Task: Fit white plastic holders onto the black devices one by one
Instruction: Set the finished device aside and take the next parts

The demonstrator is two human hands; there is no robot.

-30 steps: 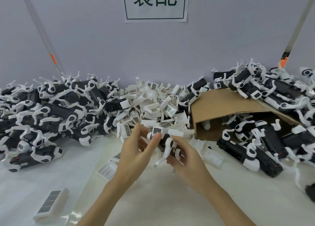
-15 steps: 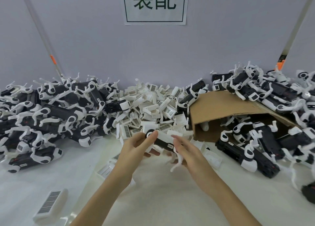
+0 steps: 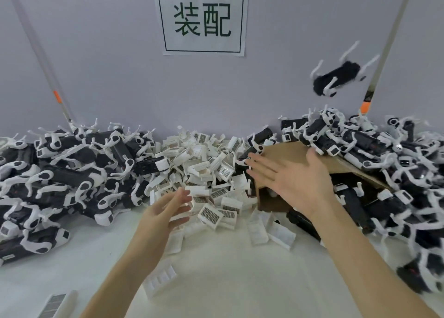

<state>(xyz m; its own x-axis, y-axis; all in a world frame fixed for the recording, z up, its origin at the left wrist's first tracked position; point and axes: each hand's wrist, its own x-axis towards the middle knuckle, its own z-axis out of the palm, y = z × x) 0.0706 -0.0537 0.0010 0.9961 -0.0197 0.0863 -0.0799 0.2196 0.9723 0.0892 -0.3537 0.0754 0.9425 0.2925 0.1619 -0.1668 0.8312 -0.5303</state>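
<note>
A white table (image 3: 216,281) is seen, crowded along its far edge against a grey wall (image 3: 120,77) on which a paper sign (image 3: 203,17) is fixed. A heap of black devices already fitted with white holders (image 3: 60,178) is piled toward the far left corner, a mound of loose white plastic holders (image 3: 204,171) lies at the middle of the far edge, and a tipped cardboard box (image 3: 288,154) is set to its right, with a further pile of devices (image 3: 360,144) heaped over and beside it toward the far right corner. One black device (image 3: 337,78), blurred and with white arms attached, is caught in mid-air above that right pile, touching nothing. The right hand (image 3: 293,180) is held out flat, palm up, fingers spread, in front of the box and holding nothing. The left hand (image 3: 165,212) is raised just beside the loose holders, fingers loosely extended, nothing grasped.
</note>
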